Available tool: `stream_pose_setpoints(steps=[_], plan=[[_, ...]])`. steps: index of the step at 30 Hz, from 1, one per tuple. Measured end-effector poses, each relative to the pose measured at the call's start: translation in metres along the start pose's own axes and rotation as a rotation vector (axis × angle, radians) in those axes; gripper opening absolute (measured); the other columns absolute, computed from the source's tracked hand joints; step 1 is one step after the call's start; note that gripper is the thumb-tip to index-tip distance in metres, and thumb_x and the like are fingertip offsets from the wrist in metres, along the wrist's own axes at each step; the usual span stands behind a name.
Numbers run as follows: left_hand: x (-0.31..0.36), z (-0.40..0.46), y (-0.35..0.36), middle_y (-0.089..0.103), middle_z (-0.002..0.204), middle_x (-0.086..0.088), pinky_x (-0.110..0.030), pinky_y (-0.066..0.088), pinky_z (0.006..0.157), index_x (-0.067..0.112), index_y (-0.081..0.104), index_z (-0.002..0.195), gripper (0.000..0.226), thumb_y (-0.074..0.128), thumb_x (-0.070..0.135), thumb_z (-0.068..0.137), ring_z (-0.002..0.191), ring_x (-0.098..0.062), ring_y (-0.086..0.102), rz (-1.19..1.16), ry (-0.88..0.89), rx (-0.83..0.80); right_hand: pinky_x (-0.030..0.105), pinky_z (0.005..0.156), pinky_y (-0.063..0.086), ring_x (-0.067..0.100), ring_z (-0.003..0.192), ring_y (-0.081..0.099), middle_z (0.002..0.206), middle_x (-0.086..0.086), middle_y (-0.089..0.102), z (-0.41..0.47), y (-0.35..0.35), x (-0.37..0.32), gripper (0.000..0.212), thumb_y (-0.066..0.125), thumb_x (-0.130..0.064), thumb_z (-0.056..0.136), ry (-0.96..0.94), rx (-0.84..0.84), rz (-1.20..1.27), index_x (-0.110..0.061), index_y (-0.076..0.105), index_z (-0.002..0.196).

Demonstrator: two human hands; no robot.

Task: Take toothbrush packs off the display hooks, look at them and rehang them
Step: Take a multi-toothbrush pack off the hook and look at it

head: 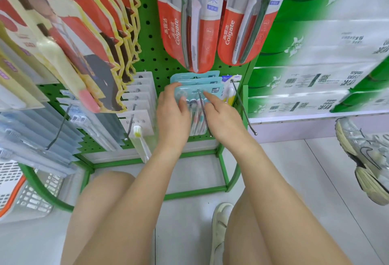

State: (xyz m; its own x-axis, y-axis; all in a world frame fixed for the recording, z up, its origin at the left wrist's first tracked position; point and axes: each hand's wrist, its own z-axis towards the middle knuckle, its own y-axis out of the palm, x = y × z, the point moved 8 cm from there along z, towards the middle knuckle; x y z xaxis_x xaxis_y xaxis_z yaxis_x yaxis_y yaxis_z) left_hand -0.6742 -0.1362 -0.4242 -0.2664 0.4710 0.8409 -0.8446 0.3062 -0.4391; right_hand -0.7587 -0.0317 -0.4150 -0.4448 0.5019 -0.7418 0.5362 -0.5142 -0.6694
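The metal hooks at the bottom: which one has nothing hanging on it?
The hook farthest right, beside the right hand. Its rod sticks out bare, while the others carry packs.

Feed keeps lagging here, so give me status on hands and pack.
Left hand grips front teal toothbrush pack. Right hand, forefinger out, touches it beside thin metal hook. Pack on hook. Nothing blocking.

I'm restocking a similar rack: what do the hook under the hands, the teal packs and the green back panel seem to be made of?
Hook: looks like thin bare metal wire, grey with a slight sheen.
Teal packs: probably printed card with a clear glossy plastic blister over the brushes; both hands touch the front one.
Back panel: seemingly painted sheet metal, evenly punched with holes, though coated board cannot be ruled out.
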Motion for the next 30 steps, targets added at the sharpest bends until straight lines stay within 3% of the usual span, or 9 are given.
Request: stream_pose_setpoints(steps=[6,10,12,14,17,20,22,26,30], plan=[[-0.011,0.0,0.015,0.042,0.148,0.0,-0.039,0.037,0.113,0.016,0.034,0.148,0.069,0.041,-0.009,0.084,0.134,-0.008,0.043,-0.32,-0.057,-0.129,0.035,0.097,0.04,0.028,0.12,0.051,0.133,0.011,0.057,0.004,0.004,-0.001,0.047,0.028,-0.027,0.101,0.025,-0.004,0.006,-0.027,0.036,0.148],[-0.006,-0.007,0.002,0.024,0.159,0.002,-0.044,0.026,0.119,0.017,0.018,0.155,0.082,0.035,-0.005,0.078,0.147,-0.015,0.024,-0.212,-0.049,-0.142,0.031,0.092,0.039,0.027,0.125,0.048,0.134,0.009,0.057,-0.005,-0.006,-0.011,0.041,0.032,-0.026,0.102,-0.017,0.098,-0.052,-0.022,0.047,0.14],[0.003,-0.02,-0.008,0.026,0.159,-0.008,-0.041,0.025,0.119,0.014,0.022,0.154,0.081,0.035,-0.013,0.078,0.148,-0.02,0.022,-0.112,0.003,-0.18,0.035,0.083,0.044,0.028,0.114,0.055,0.119,0.008,0.065,-0.016,-0.016,-0.023,0.035,0.037,-0.026,0.101,-0.102,0.249,-0.136,-0.021,0.058,0.128],[0.015,-0.038,-0.023,0.033,0.155,-0.01,-0.025,0.022,0.119,0.011,0.033,0.15,0.074,0.038,-0.016,0.082,0.145,-0.019,0.028,-0.02,0.097,-0.216,0.037,0.077,0.047,0.027,0.102,0.06,0.105,0.005,0.07,-0.031,-0.017,-0.039,0.031,0.041,-0.028,0.098,-0.214,0.34,-0.132,-0.02,0.065,0.116],[0.019,-0.059,-0.063,0.062,0.13,-0.005,-0.002,0.03,0.1,0.01,0.062,0.128,0.047,0.045,-0.008,0.088,0.12,-0.012,0.054,0.075,0.178,-0.175,0.036,0.074,0.049,0.023,0.09,0.065,0.095,0.001,0.073,-0.045,0.002,-0.057,0.026,0.047,-0.026,0.093,-0.314,0.301,-0.049,-0.019,0.069,0.106],[0.001,-0.066,-0.104,0.072,0.09,0.014,-0.017,0.05,0.083,0.025,0.075,0.095,0.037,0.051,-0.003,0.09,0.087,-0.002,0.067,0.002,0.006,-0.181,0.035,0.083,0.048,0.022,0.098,0.065,0.107,0.002,0.071,-0.041,0.029,-0.071,0.024,0.054,-0.017,0.094,-0.33,0.201,-0.02,-0.018,0.068,0.113],[-0.008,-0.067,-0.125,0.071,0.079,0.018,-0.023,0.053,0.074,0.032,0.072,0.081,0.043,0.051,-0.004,0.089,0.077,-0.003,0.068,-0.083,-0.099,-0.17,0.04,0.088,0.048,0.024,0.107,0.061,0.119,0.005,0.066,-0.037,0.044,-0.08,0.031,0.054,-0.018,0.094,-0.34,0.168,-0.041,-0.018,0.061,0.124],[-0.023,-0.062,-0.149,0.071,0.073,0.004,-0.021,0.05,0.05,0.016,0.07,0.07,0.04,0.047,-0.012,0.088,0.053,-0.01,0.061,-0.398,-0.303,-0.139,0.039,0.089,0.047,0.023,0.11,0.06,0.122,0.004,0.064,-0.028,0.058,-0.092,0.033,0.054,-0.022,0.096,-0.346,0.11,-0.058,-0.017,0.057,0.128],[-0.044,-0.047,-0.164,0.071,0.084,0.002,-0.019,0.051,0.053,0.014,0.069,0.081,0.034,0.045,-0.009,0.092,0.06,-0.007,0.061,-0.46,-0.394,-0.025,0.036,0.085,0.049,0.022,0.103,0.062,0.112,0.001,0.068,-0.024,0.064,-0.089,0.031,0.055,-0.027,0.096,-0.325,0.053,-0.11,-0.021,0.06,0.126]])
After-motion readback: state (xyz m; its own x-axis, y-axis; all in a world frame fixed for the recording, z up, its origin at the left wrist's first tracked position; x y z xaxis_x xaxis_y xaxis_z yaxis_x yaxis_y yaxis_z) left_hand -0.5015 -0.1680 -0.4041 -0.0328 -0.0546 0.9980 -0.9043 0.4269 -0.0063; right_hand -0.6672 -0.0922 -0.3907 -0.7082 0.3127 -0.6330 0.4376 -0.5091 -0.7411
